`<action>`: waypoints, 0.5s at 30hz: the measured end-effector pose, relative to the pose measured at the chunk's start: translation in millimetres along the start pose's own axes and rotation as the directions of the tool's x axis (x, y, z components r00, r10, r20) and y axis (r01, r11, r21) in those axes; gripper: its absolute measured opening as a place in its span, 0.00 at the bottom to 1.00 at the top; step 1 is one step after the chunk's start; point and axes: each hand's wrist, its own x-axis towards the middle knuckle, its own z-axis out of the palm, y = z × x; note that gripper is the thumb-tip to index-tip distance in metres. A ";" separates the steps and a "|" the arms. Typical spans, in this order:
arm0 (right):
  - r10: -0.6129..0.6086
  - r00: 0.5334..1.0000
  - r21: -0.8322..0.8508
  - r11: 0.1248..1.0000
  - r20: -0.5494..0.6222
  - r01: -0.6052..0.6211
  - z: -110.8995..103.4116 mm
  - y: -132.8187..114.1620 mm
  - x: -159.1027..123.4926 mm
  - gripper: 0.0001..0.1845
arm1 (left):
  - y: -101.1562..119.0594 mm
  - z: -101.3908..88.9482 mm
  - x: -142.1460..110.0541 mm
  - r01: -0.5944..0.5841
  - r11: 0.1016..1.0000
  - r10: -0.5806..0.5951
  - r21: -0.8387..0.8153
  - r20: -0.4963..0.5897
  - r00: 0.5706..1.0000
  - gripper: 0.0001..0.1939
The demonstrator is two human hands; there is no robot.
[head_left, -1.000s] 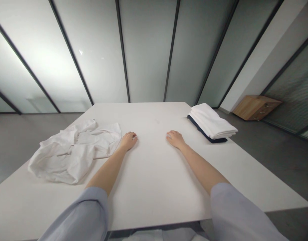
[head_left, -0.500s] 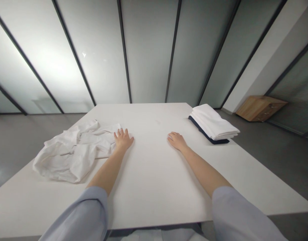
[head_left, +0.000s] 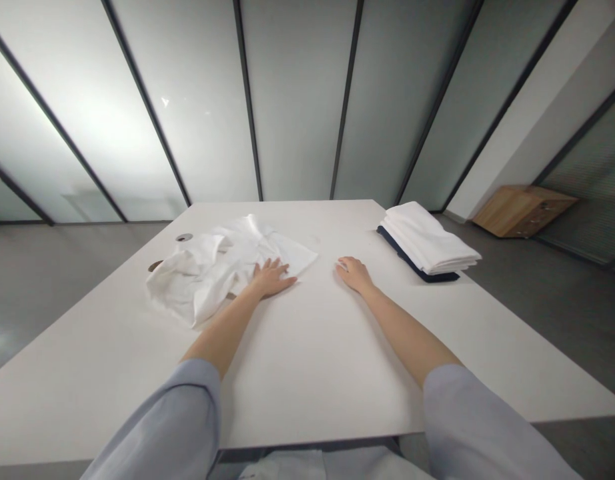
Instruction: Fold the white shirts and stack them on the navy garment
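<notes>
While our left hand (head_left: 270, 279) lies flat, fingers spread, pinning but not gripping crumpled white cloth (head_left: 212, 263) around 11 o'clock, right hand (head_left: 355, 275) rests open, empty on tabletop (head_left: 307, 373); folded white stack (head_left: 427, 240) at 1 o'clock.

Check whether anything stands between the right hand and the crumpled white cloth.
Nothing visible does: only white tabletop lies between the right hand and the crumpled white cloth, which the left hand is touching.
</notes>
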 end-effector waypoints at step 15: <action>-0.333 0.914 -0.105 0.925 0.232 0.364 -29.0 -60.0 -26.2 0.18 | -4.0 -36.8 15.8 0.153 0.976 -0.153 0.153 -0.010 0.988 0.26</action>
